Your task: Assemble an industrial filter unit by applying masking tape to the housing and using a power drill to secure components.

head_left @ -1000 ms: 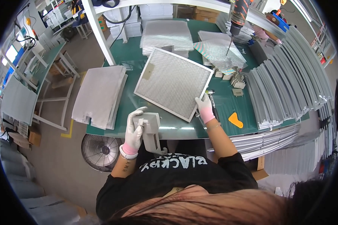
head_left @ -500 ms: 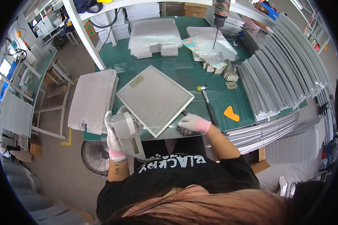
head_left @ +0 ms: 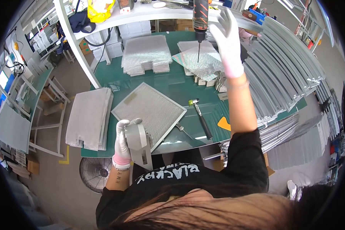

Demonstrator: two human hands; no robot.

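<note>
My left hand [head_left: 121, 143], in a white and pink glove, grips a boxy light-grey piece with a long slot [head_left: 138, 143]. It covers the lower corner of a square framed mesh panel [head_left: 151, 105] lying on the green table. My right hand [head_left: 230, 46], gloved alike, is raised with its fingers spread and nothing in them. Just left of it hangs a power screwdriver [head_left: 201, 23] with a long bit pointing down. Against the panel's right edge lies a small thin-shafted tool [head_left: 184, 131]. To its right is a mallet with a black handle [head_left: 203, 122].
Stacked mesh sheets lie at the left [head_left: 89, 117] and back [head_left: 147, 51]. Long grey strips [head_left: 283, 76] crowd the right side. A yellow scraper [head_left: 224, 123] sits near my right forearm. Grey metal parts [head_left: 207, 81] stand behind, below a white shelf [head_left: 157, 14]. A floor fan [head_left: 97, 172] is lower left.
My right hand has left the panel's right edge and risen, opening, beside the hanging screwdriver. The small tool now shows on the table. My left hand still holds the grey piece.
</note>
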